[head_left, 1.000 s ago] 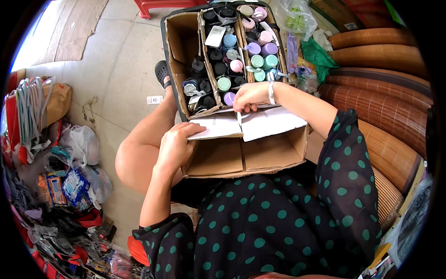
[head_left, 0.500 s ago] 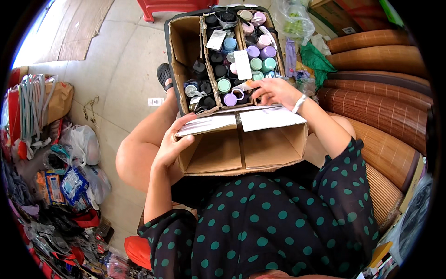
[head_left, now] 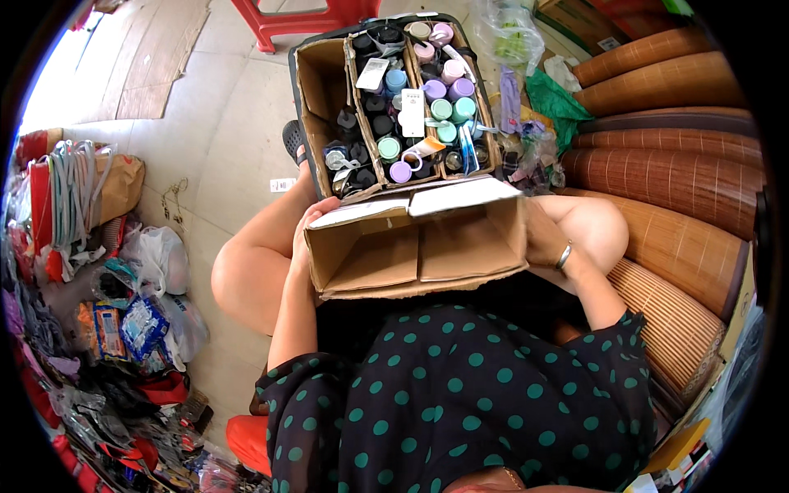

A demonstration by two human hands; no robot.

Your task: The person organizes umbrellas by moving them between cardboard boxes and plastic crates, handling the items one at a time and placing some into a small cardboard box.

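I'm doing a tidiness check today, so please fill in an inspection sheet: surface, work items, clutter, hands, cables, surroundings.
Surface: pale tiled floor, with flat cardboard lying at upper left.
Work items: open cardboard box, divided inside; beyond it, a cardboard-lined container with three compartments holding capped items, the left one partly filled.
Clutter: plastic bags and packages heaped at left; white tag on the floor.
Hands: left hand grips the box's left side; right hand is at its right side, fingertips hidden.
Cables: nothing seen.
Surroundings: brown rolled mats at right; red plastic stool partly in view.
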